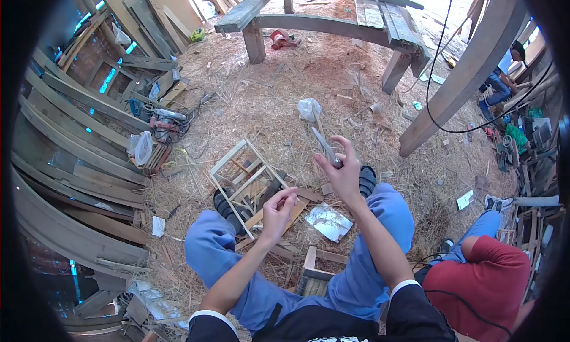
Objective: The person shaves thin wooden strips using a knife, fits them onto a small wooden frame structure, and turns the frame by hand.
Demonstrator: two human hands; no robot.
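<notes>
My right hand [344, 175] is raised in front of my right knee, its fingers closed on a knife [324, 144] with a pale blade that points up and away to the left. Lower and to the left is my left hand [279, 214], thumb and fingers pinched together; anything in them is too small to make out. Just beyond it, a light wooden frame [221, 164] with slats stands between my feet, partly hidden by my left hand and leg. A whitish sheet [330, 222] lies on the ground between my legs.
Straw and shavings cover the ground around a wooden bench frame [320, 23] ahead. A slanting post [463, 75] and a hanging black cable [428, 99] are at right. A person in red [481, 282] sits close by; another [502, 75] sits farther off. Planks [89, 140] line the left.
</notes>
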